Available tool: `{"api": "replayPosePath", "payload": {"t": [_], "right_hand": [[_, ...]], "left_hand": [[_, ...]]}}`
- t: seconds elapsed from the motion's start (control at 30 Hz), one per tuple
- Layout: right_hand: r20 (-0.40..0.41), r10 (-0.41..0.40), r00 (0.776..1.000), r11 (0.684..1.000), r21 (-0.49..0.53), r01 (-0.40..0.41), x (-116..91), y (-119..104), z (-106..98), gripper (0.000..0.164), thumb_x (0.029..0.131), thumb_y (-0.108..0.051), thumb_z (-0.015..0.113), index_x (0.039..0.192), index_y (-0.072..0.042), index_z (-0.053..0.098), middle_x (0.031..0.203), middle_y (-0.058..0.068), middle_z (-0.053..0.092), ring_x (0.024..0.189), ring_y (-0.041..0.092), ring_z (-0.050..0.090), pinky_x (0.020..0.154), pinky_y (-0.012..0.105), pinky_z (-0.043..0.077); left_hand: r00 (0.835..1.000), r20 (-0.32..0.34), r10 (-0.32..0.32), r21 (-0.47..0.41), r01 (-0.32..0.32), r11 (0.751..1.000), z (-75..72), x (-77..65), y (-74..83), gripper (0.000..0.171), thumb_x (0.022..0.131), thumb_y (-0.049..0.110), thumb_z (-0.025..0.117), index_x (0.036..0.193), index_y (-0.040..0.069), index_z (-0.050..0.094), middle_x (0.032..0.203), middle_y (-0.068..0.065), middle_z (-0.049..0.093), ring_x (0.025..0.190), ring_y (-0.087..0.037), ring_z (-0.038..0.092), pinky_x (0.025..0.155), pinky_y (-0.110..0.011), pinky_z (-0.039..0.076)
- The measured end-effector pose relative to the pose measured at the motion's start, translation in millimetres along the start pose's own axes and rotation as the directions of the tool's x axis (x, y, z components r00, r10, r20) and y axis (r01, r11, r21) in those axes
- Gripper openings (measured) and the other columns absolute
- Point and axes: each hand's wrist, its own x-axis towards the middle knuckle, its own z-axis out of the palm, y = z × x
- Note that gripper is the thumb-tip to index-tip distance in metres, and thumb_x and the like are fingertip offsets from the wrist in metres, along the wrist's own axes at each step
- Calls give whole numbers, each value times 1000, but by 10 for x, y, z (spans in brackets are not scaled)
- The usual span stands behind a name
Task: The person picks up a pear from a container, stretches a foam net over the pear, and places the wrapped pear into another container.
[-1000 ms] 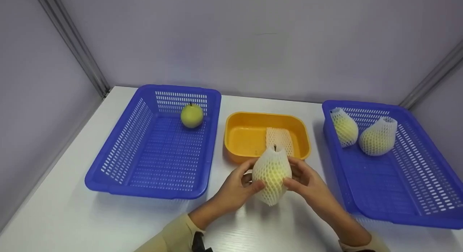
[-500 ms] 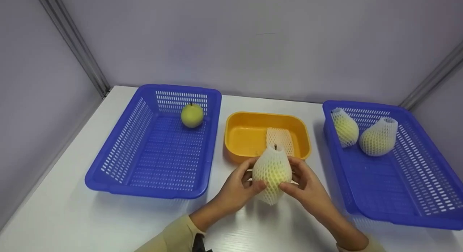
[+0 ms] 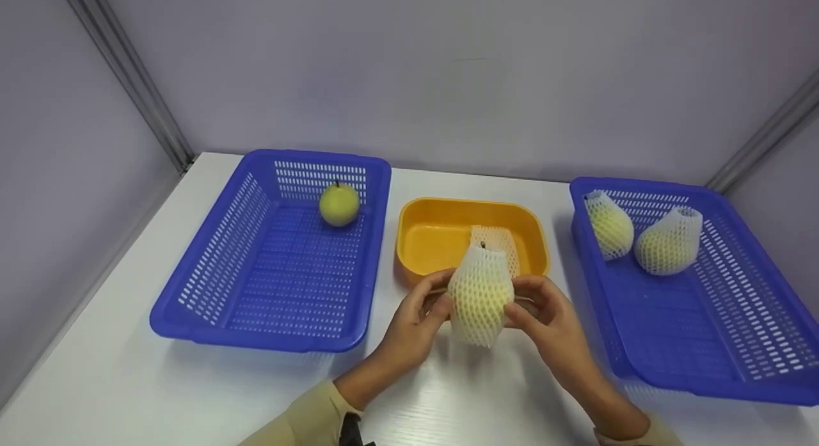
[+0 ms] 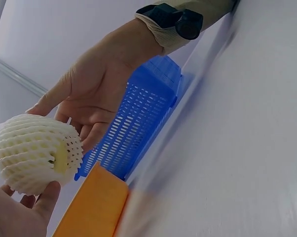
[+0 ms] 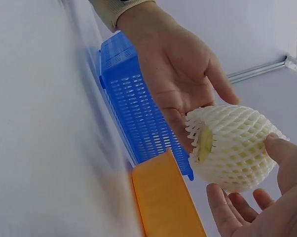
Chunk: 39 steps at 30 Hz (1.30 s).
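Between both hands, above the table's front part, is a yellow-green pear [image 3: 481, 299] in a white foam net sleeve, its dark stem poking out of the top. My left hand [image 3: 413, 321] holds its left side with the thumb in front and fingers behind. On the opposite side, my right hand [image 3: 553, 318] grips it the same way. In the left wrist view, the sleeve's lower end [image 4: 74, 148] is open and bare pear skin shows inside. Behind the pear, an orange tub [image 3: 425, 238] contains a flat foam net [image 3: 496, 238], partly hidden by the pear.
A blue basket [image 3: 256, 340] at left holds one bare pear [image 3: 339, 205]. Another blue basket [image 3: 697, 388] at right contains two net-wrapped pears, one left [image 3: 610, 227] and one right [image 3: 668, 242]. A grey wall [image 3: 480, 100] rises behind the white table [image 3: 96, 369].
Both hands have raised the pear slightly and tipped its lower end a little to the right. The thumbs have shifted outward to its sides. Baskets and tub stay put.
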Motion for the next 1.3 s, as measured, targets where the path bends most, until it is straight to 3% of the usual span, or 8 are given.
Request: {"api": "replayPosePath", "payload": {"t": [0.2,0.33,0.47,0.63,0.8,0.93,1.13,1.3], "right_hand": [[62,-40,997,999,29,39,-12,29,-4,34,97,6,59,129,7,49,121,17,62,104,22,66,87,31,58],[62,-9,998,1000,29,7,-9,46,8,40,95,6,63,132,5,49,125,16,62,110,24,64,93,29,56],[33,43,999,999,9,-43,-9,44,31,42,94,7,64,133,4,49,127,16,61,113,25,63,94,28,55],[-12,52,999,997,-60,-53,3,65,34,38,95,4,67,130,3,51,121,15,61,106,24,63,87,27,57],[-35,-20,999,999,-38,19,12,102,-5,26,99,0,62,123,5,51,111,12,63,94,19,65,77,29,60],[-8,-63,998,998,-28,63,4,100,-19,23,104,-5,56,123,6,51,110,10,64,95,17,64,79,30,59],[61,-20,998,1000,6,19,-16,75,7,34,103,-7,59,133,5,48,125,14,61,111,22,62,92,29,55],[34,38,999,999,-6,-37,-10,70,42,38,98,3,61,134,5,49,129,17,60,117,24,61,97,27,53]], "left_hand": [[1000,-1,-16,-1,16,1000,-2,12,-3,68,102,24,64,153,-6,31,140,-20,48,128,-30,52,102,-31,50],[994,87,-66,10,65,998,9,-1,2,74,102,37,62,155,-5,31,148,-19,46,134,-28,49,107,-32,47],[985,149,-89,10,88,996,20,-10,-5,71,103,39,57,154,-4,33,151,-19,44,137,-26,48,111,-31,44],[989,114,-89,7,89,996,17,-19,0,67,104,36,57,153,-4,34,149,-18,46,134,-26,50,110,-30,44],[997,52,-58,-10,59,998,13,-19,10,56,108,26,52,151,-6,35,142,-20,48,128,-30,52,104,-33,50],[998,39,-56,-23,56,998,-2,-4,-1,55,105,21,59,149,-4,38,139,-18,49,123,-27,54,99,-32,52],[992,100,-75,-29,79,996,-29,1,-14,78,99,38,66,154,-4,31,148,-18,46,131,-26,51,105,-34,49],[985,138,-105,-42,112,993,-22,-5,-4,80,99,38,64,155,-6,28,151,-20,44,138,-28,47,110,-36,45]]}}
